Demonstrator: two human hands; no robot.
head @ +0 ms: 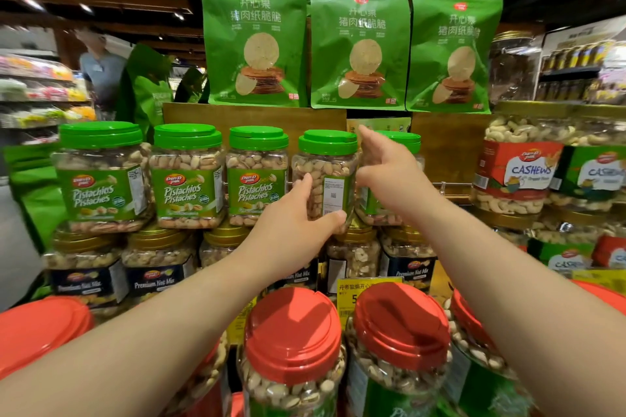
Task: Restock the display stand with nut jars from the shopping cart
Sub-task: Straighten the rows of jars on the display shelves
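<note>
Hands: left hand (294, 217) grips pistachio jar (327, 176) (green-lidded); right hand (389, 168) spread beside it.

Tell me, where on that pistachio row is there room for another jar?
Bare room lies right of the last pistachio jar, against the wooden backboard, before the cashew jars. Leftward, the green-lidded jars stand packed side by side.

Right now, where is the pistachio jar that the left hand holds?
In the head view, the pistachio jar stands centre, fourth in the green-lidded row, above the nut mix jars, between left hand and right hand.
</note>
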